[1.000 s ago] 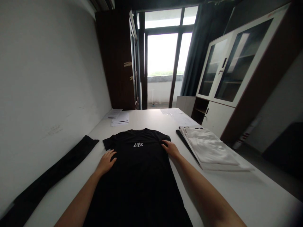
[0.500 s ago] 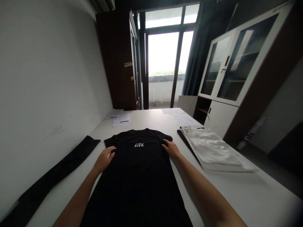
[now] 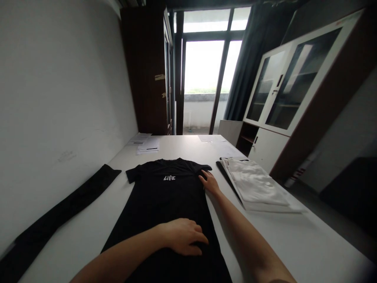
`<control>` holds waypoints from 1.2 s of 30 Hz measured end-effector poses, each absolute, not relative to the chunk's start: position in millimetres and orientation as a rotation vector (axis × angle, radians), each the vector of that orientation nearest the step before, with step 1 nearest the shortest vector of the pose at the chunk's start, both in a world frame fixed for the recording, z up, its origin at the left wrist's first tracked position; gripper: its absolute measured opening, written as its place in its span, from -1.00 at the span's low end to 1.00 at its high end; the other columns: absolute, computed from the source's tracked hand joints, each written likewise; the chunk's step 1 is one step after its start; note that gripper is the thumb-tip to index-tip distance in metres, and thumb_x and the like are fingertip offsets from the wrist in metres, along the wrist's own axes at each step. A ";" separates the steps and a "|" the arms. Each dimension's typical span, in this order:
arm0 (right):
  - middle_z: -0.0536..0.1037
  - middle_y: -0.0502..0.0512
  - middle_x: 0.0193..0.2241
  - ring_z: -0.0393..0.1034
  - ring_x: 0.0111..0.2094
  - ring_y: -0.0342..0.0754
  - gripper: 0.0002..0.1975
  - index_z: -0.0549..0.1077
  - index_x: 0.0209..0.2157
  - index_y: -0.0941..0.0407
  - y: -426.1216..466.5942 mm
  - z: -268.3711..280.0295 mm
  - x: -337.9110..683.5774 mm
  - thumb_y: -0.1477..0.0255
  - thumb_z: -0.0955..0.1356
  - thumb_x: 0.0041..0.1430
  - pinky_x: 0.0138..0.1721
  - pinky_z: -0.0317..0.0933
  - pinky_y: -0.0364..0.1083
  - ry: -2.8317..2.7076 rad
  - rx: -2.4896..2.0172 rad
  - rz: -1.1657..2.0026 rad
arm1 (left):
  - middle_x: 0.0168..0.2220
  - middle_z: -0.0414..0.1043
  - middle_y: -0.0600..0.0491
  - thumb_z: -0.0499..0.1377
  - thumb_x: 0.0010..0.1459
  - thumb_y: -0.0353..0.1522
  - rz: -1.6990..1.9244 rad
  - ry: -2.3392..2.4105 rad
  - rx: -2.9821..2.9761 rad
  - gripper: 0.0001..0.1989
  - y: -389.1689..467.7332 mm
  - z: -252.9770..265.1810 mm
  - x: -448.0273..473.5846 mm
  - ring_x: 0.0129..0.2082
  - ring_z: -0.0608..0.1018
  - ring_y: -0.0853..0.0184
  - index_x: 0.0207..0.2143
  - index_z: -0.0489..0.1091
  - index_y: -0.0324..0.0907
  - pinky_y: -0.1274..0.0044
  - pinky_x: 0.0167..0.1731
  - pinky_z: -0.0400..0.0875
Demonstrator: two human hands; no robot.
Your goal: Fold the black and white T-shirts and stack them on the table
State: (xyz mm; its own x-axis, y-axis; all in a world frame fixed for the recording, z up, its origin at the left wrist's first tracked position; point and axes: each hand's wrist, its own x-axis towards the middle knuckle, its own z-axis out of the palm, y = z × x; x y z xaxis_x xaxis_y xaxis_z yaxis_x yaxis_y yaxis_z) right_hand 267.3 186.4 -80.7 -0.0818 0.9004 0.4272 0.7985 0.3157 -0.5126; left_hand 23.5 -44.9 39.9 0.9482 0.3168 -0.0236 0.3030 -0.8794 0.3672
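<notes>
A black T-shirt [image 3: 171,196] lies spread on the white table, its collar at the far end and a small white print on its upper part. My left hand [image 3: 185,237] is over the lower right part of the shirt, fingers apart and holding nothing; whether it touches the cloth I cannot tell. At the shirt's right side, just below the sleeve, my right hand [image 3: 209,182] rests with fingers spread on the fabric edge. The shirt's lower end is partly hidden behind my left forearm.
Folded white garments [image 3: 256,182] with black cloth beneath lie on the right of the table [image 3: 182,145]. A long black cloth [image 3: 67,208] lies along the left wall. Papers [image 3: 148,145] are at the far left. Cabinets [image 3: 273,90] stand beyond on the right.
My left hand has left the shirt's left side by the sleeve and moved right and nearer, across the shirt. My right hand stays near the right sleeve. The view has shifted slightly.
</notes>
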 end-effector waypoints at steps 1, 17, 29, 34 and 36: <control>0.45 0.27 0.19 0.26 0.27 0.14 -0.45 0.42 0.25 0.12 186.5 -80.7 267.6 0.16 0.29 0.34 0.28 0.16 0.08 -1.893 -1.491 0.193 | -0.06 0.58 -0.09 0.19 0.30 -0.15 0.031 0.421 2.758 -0.53 -47.3 37.1 35.8 -0.08 0.62 0.09 0.20 0.40 -0.09 0.37 -0.09 0.46; 0.49 0.09 0.19 0.35 0.22 0.02 -0.51 0.47 0.20 0.01 188.2 -66.0 269.3 0.30 0.17 0.33 0.27 0.18 0.05 -1.596 -1.475 0.523 | -0.25 0.59 -0.01 0.17 0.27 -0.11 0.102 0.450 2.829 -0.71 -66.1 -15.3 93.2 -0.24 0.63 0.17 -0.12 0.44 -0.10 0.45 -0.36 0.37; 0.58 0.25 0.05 0.44 0.11 0.17 -0.44 0.41 0.26 0.06 208.6 -77.1 261.7 0.15 0.27 0.32 0.19 0.19 0.10 -1.658 -1.739 0.202 | -0.34 0.56 0.09 0.23 0.23 -0.25 0.396 0.575 2.648 -0.87 -77.3 -5.7 82.2 -0.34 0.55 0.33 -0.32 0.42 -0.11 0.52 -0.29 0.33; 0.59 0.17 0.05 0.44 0.10 0.14 -0.50 0.48 0.21 -0.01 211.6 -77.3 262.2 0.15 0.29 0.31 0.19 0.19 0.08 -1.746 -1.694 0.226 | -0.48 0.45 0.12 0.24 0.22 -0.29 0.578 0.815 2.383 -0.77 -79.1 3.5 77.8 -0.43 0.46 0.40 -0.48 0.38 -0.16 0.56 -0.31 0.29; 0.61 0.13 0.03 0.46 0.08 0.11 -0.57 0.57 0.11 -0.03 215.2 -74.6 263.6 0.16 0.28 0.32 0.15 0.23 0.04 -1.751 -1.662 0.313 | -0.54 0.36 0.17 0.24 0.21 -0.30 0.591 0.885 2.243 -0.73 -79.7 9.4 75.4 -0.50 0.40 0.45 -0.53 0.36 -0.18 0.58 -0.39 0.24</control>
State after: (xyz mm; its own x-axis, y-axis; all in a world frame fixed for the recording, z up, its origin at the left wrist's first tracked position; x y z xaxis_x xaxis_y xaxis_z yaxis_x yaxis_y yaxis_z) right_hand 263.6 215.2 -74.6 0.0606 0.9480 0.3126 0.7808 0.1501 -0.6064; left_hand 75.4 -79.7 9.4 0.6708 0.7226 0.1671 0.4309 -0.5631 0.7052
